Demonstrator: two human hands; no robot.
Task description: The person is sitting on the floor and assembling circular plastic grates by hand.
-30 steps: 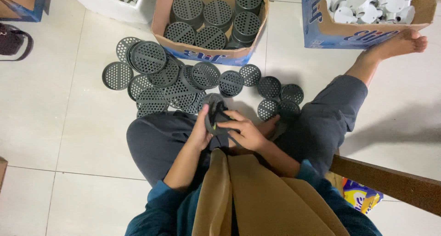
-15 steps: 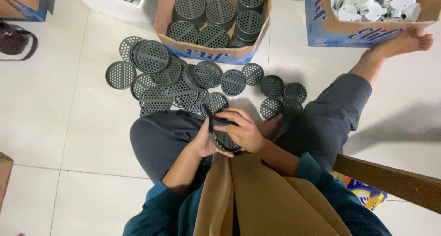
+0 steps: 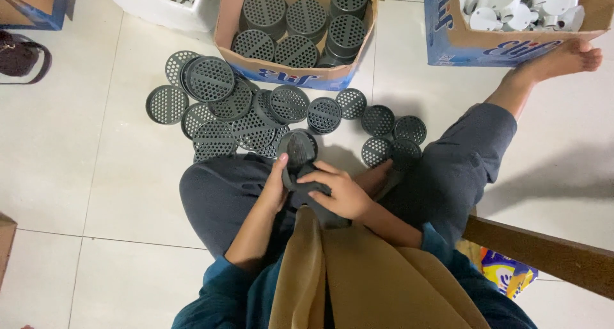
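At frame centre, the left hand (image 3: 276, 187) and right hand (image 3: 339, 191) both grasp a dark grey perforated strainer cup (image 3: 299, 151), tilted, its rim just above the person's lap. Loose perforated discs (image 3: 211, 79) lie overlapping on the white tiled floor (image 3: 77, 143), their spread running from centre left to the right knee. A cardboard box of stacked strainer cups (image 3: 297, 31) sits at top centre, its front edge touching the pile. A box of white plastic parts (image 3: 518, 9) occupies the upper right, beside a bare foot (image 3: 566, 57). Open floor remains at left.
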